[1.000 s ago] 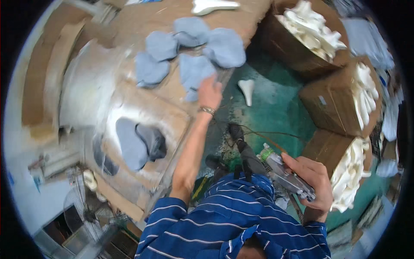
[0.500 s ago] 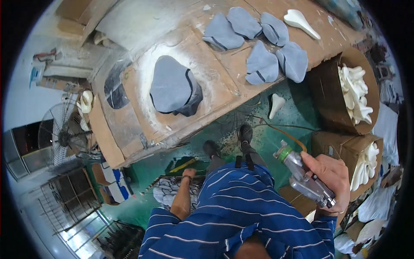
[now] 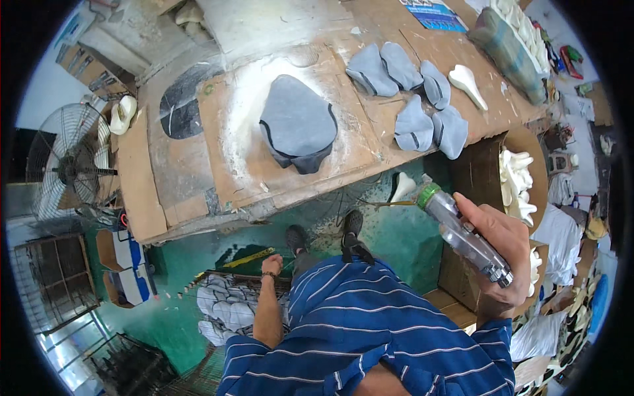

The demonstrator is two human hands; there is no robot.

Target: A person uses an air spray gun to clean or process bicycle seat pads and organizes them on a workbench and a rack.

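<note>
My right hand [image 3: 498,247] is closed around a spray gun [image 3: 449,221] with a green collar, held out over the floor beside the table. The gun's tip points up and left. My left hand [image 3: 272,264] hangs low at my left side, a dark band on its wrist; its fingers look curled in, with nothing seen in them. On the table before me, a grey saddle-shaped cover [image 3: 297,119] with a dark lower edge lies on a cardboard sheet [image 3: 221,152] dusted white around it. Several smaller-looking grey covers [image 3: 415,122] lie farther right.
A white saddle shell [image 3: 466,84] lies at the table's right. Cardboard boxes [image 3: 477,168] of white shells [image 3: 516,185] stand right of my legs. Another shell [image 3: 403,187] is below the table edge. A fan [image 3: 68,170] stands left. Grey pieces [image 3: 224,303] are piled beside my left arm.
The view has shifted, bringing more of the table's far side into sight. My right hand still grips the spray gun, now tilted differently. My left hand stays low at my side.
</note>
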